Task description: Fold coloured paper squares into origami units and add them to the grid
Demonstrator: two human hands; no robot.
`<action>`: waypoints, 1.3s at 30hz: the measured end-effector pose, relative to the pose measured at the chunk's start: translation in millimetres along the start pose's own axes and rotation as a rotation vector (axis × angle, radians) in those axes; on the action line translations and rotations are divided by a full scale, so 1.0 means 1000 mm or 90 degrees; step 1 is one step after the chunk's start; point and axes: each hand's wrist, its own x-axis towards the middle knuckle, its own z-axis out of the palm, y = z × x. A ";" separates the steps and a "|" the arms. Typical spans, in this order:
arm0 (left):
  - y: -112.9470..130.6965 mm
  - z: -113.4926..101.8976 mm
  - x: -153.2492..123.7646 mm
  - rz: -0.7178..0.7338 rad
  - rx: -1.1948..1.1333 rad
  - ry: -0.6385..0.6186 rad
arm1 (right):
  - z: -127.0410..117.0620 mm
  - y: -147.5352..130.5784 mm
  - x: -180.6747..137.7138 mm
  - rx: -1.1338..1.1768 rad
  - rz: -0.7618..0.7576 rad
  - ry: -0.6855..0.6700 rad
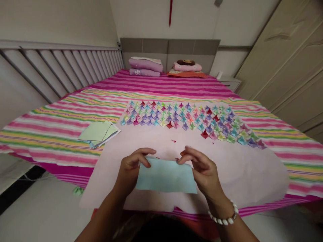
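Observation:
A light blue sheet of paper (165,176) is held up between my two hands, above a large pale sheet (242,168) spread on the bed. My left hand (133,168) grips its upper left side, with a fingertip on the front. At the upper right corner my right hand (202,168) pinches the sheet, its other fingers bent; a white beaded bracelet is on that wrist. Rows of small folded paper pieces (170,124) in many colours cover the far part of the pale sheet. Small red marks (173,141) show just beyond my hands.
To the left, a stack of loose paper sheets (96,131) lies partly on the striped bedspread (58,117). A green folded piece (78,191) is on the floor. Folded bedding (146,65) sits by the headboard (153,47). A slatted rail (63,67) runs along the left.

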 end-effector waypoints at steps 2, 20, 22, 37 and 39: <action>0.001 -0.001 -0.002 0.046 0.040 -0.003 | -0.002 -0.002 0.001 -0.044 -0.027 -0.020; 0.009 -0.004 0.000 0.138 0.343 -0.123 | -0.013 -0.006 0.014 -0.090 0.131 -0.030; 0.014 0.001 0.003 0.142 0.346 -0.191 | -0.008 -0.012 0.019 -0.165 0.153 -0.105; -0.017 0.019 0.011 -0.298 -0.313 0.021 | 0.034 0.018 0.009 0.263 0.492 0.130; -0.020 0.027 0.006 -0.322 -0.303 -0.097 | 0.039 0.017 0.008 0.265 0.491 0.122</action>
